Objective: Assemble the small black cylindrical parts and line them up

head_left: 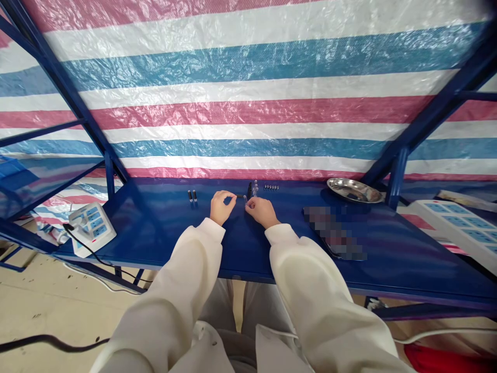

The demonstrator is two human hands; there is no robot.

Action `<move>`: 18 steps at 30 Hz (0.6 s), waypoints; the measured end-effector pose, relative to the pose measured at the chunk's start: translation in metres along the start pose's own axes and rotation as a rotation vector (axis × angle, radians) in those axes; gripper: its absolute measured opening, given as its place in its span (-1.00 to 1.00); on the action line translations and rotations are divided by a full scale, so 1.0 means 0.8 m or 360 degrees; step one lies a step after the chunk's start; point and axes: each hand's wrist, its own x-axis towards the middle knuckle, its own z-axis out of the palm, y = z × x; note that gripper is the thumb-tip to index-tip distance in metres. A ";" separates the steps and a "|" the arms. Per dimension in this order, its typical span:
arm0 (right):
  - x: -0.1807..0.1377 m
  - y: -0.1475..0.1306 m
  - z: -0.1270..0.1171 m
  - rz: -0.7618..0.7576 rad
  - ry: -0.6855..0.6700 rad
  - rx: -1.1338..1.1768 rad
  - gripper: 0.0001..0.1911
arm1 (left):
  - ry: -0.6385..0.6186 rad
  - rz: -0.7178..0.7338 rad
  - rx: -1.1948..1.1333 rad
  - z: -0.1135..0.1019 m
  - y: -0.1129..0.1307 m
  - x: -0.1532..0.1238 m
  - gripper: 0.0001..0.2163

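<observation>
My left hand [222,207] is closed in a pinch on one end of a thin dark rod [239,196], which points right toward my other hand. My right hand [263,211] is closed too, its fingertips around a small clear, purplish piece [245,199] at the rod's far end. Whether rod and piece touch is too small to tell. Just beyond the right hand stand a row of small black parts [249,188] and a row of clear parts [255,187]. Several small silver pieces [271,187] are lined up to their right. Two short black tubes with pale ends [192,196] stand left of my left hand.
The blue table [155,228] carries an oval metal tray [355,191] at back right and a dark, pixelated flat object [334,233] nearer me. White power strips [93,229] flank both sides, one with a black cable. Blue frame posts [396,176] and a striped sheet [248,114] enclose the back.
</observation>
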 end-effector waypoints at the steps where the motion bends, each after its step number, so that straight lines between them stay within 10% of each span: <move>1: 0.000 0.001 0.000 -0.0011 -0.0002 0.0002 -0.86 | -0.0005 -0.0002 0.0002 0.000 0.000 0.000 -0.94; 18: -0.001 0.002 0.003 -0.0125 -0.0006 -0.0050 -0.89 | -0.0018 0.0055 -0.0091 -0.001 0.004 -0.001 -0.87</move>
